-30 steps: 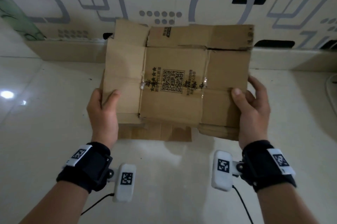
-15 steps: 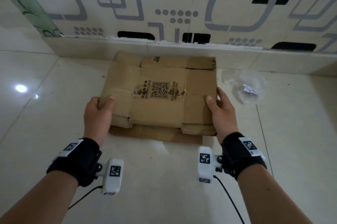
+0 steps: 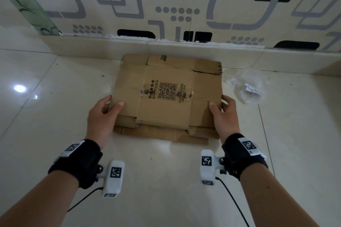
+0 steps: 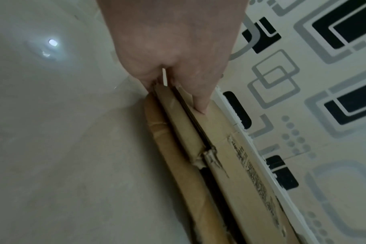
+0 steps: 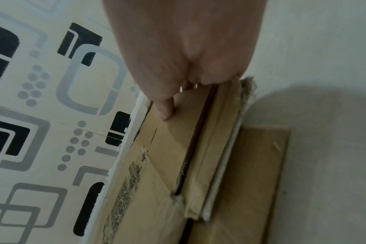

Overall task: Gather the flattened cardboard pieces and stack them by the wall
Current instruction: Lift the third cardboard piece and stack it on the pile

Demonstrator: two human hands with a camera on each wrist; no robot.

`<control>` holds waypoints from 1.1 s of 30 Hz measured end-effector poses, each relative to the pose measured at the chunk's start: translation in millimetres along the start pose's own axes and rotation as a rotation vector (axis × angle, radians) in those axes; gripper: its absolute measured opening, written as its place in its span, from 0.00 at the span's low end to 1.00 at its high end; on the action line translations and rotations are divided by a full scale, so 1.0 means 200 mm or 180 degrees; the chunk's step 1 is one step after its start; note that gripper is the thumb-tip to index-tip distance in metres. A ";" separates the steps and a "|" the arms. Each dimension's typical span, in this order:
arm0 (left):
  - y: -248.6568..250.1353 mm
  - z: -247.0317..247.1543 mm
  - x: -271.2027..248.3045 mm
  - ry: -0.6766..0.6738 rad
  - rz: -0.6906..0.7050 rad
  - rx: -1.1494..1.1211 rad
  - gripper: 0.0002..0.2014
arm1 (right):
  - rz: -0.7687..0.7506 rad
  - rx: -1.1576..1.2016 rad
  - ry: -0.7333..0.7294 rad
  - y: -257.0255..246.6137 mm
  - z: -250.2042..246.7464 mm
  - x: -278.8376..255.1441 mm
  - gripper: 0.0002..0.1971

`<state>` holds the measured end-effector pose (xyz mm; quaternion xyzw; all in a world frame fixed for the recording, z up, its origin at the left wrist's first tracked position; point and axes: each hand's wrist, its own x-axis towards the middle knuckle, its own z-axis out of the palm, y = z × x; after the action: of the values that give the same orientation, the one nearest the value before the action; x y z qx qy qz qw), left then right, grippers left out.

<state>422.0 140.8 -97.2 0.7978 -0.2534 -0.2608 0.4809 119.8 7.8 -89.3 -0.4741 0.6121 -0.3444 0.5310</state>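
Observation:
A stack of flattened brown cardboard pieces [image 3: 166, 105] lies low over the tiled floor close to the patterned wall [image 3: 166, 5]; the top piece bears a printed QR code. My left hand [image 3: 103, 114] grips the stack's left edge, thumb on top, fingers underneath. My right hand [image 3: 225, 114] grips the right edge the same way. In the left wrist view the left hand [image 4: 178, 79] pinches the layered cardboard [image 4: 219, 148], and in the right wrist view the right hand [image 5: 188, 85] pinches the cardboard [image 5: 178, 148]. A bottom piece [image 3: 160, 133] sticks out toward me. Whether the stack touches the floor I cannot tell.
A crumpled clear plastic wrap [image 3: 247, 86] with a scrap of white paper lies on the floor just right of the stack. A pale skirting [image 3: 184, 49] runs along the wall's base. A green-patterned panel [image 3: 24, 5] stands at the far left.
The stack has gone from held up in front of the wall down to floor level by the skirting. Both hands keep the same grip on its side edges.

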 end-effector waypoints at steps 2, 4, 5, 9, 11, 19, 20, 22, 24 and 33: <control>0.01 0.02 -0.02 -0.0087 0.0033 -0.0093 0.27 | -0.0077 -0.0140 0.0111 0.00 -0.01 0.01 0.27; 0.01 0.03 -0.03 -0.0174 0.0084 -0.0211 0.26 | -0.0153 -0.0271 0.0145 0.00 -0.02 0.02 0.29; 0.02 0.04 -0.04 -0.0219 0.0107 -0.0236 0.25 | -0.0151 -0.0313 0.0144 -0.01 -0.02 0.02 0.30; 0.05 0.06 -0.06 -0.0463 0.0191 -0.0229 0.21 | 0.0025 -0.0313 0.0190 -0.02 -0.04 0.02 0.33; 0.07 0.09 -0.07 -0.0561 0.0265 -0.0179 0.21 | 0.0042 -0.0318 0.0264 -0.02 -0.06 0.03 0.30; 0.09 0.12 -0.07 -0.0707 0.0081 -0.0140 0.40 | 0.0093 -0.0518 0.0155 -0.05 -0.11 0.04 0.39; 0.10 0.12 -0.07 -0.0620 0.0037 -0.0161 0.41 | 0.0050 -0.0487 0.0182 -0.06 -0.10 0.04 0.40; 0.14 0.13 -0.06 -0.0570 0.0006 -0.0231 0.46 | -0.0070 -0.0424 0.0270 -0.08 -0.11 0.03 0.41; 0.18 0.13 -0.07 -0.0613 0.0054 -0.0226 0.49 | -0.0179 -0.0317 0.0340 -0.11 -0.12 0.01 0.43; 0.47 0.18 -0.12 -0.0349 0.0623 -0.0273 0.37 | -0.0325 0.0820 0.0494 -0.36 -0.20 -0.08 0.28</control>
<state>366.4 95.5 -22.7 0.7325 -0.3446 -0.2664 0.5232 95.1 -2.9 -9.2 -0.4045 0.5772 -0.4822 0.5204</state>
